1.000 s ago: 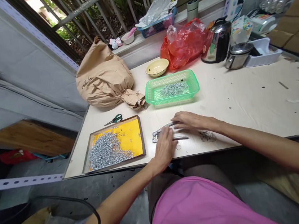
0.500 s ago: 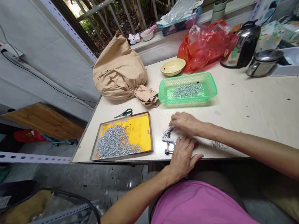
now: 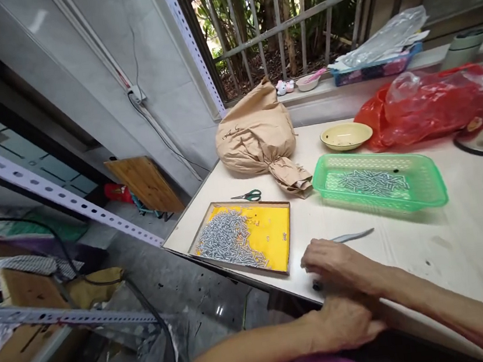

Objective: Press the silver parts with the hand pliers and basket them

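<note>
My right hand [image 3: 337, 263] is low over the table's front edge, its fingers curled down around something I cannot make out. Just below those fingertips shows a small black knob [image 3: 317, 285], part of a grey metal clamp-like tool that the hands mostly cover. A slim grey metal handle [image 3: 354, 236] sticks out behind the right hand. My left hand [image 3: 349, 321] is nearer my body and blurred, its fingers hidden beneath the right hand. Left of the hands, a shallow tray [image 3: 289, 239] with a yellow bottom holds a heap of small metal pins [image 3: 224, 236].
Behind the hands stands a green plastic basket [image 3: 424, 201] with similar metal pieces. Green-handled scissors [image 3: 252, 195] lie beyond the tray. Farther back are a brown paper sack [image 3: 253, 135], a yellow bowl [image 3: 346, 136] and a red plastic bag [image 3: 435, 110].
The view has swung left, so the table things appear farther right. The clamp-like tool, with its spring visible before, is now mostly covered. My left hand sits under the right.
</note>
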Demonstrator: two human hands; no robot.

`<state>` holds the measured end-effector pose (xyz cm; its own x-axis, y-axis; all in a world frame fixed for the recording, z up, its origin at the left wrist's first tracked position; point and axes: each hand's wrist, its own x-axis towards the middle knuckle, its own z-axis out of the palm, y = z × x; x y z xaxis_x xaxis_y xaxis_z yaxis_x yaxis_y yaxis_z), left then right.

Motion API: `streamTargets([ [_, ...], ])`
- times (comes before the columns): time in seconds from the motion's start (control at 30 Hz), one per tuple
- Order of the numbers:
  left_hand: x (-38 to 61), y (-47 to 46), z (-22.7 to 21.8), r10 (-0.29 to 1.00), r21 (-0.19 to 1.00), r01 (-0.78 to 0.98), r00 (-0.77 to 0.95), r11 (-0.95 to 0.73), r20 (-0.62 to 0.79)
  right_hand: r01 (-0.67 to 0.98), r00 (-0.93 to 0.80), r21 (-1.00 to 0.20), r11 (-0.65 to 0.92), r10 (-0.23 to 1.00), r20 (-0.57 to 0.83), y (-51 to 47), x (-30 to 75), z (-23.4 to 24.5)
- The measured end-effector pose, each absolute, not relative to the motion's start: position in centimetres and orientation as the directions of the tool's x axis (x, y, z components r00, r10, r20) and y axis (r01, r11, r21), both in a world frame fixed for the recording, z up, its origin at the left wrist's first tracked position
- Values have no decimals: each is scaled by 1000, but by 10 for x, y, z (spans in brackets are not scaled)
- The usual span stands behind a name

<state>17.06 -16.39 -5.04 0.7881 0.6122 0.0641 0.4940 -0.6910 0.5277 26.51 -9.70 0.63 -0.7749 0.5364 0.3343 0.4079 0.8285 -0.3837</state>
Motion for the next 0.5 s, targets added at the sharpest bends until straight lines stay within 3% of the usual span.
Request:
streamTargets([
  [0.07,166,-160,-41,585,528,442,800,-725,134,420,-611,-436,796,603,513,-90,273,28],
  [0.13,152,-148,-29,595,505,428,770,-750,231,520,-399,-406,751,634,663,-75,288,51],
  [0.2,128,-126,-18,685,467,523,661,-713,307,670,-259,-336,662,632,730,-52,313,66],
  [0.27,93,-94,-8,826,418,714,455,-562,333,785,-162,-281,552,621,767,-29,343,68],
  [0.37,36,-43,1,935,285,923,165,-259,315,906,-147,-197,376,712,687,-6,383,47],
  [0.5,-14,4,4,980,83,996,-31,15,198,900,-207,-196,388,779,592,-11,398,8],
])
